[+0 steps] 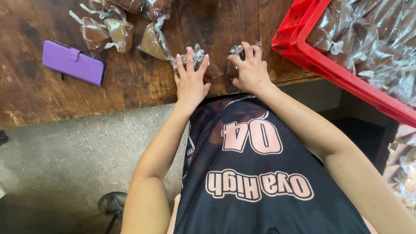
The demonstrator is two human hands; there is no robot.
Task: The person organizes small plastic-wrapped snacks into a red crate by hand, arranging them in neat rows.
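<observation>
Your left hand [190, 80] lies flat with its fingers spread, pressing on a clear-wrapped brown packet [196, 60] at the near edge of the wooden worktop [52, 102]; the packet pokes out just beyond your fingertips, its crinkled twisted end pointing away from you and toward the red crate [323, 60]. That grip is released, palm down, resting rather than pinching. Your right hand [250, 71] sits just beside it, nearer the crate, fingers curled over a second clear packet [236, 58] whose dark contents show at the fingertips; I cannot tell whether that grip has closed on the wrap or only covers it. Both packets lie straight ahead of your hands, each under its own hand, the two almost touching. The wrap is thin, glossy and wrinkled, the filling a smooth rounded brown lump. On the far side of your left hand from the crate, more such packets [113, 32] lie loose on the scuffed, dark-stained boards, and beyond them a purple wallet-style phone case [73, 62] lies well apart. The crate is hard moulded plastic with a ribbed rim, heaped with similar wrapped pieces.
</observation>
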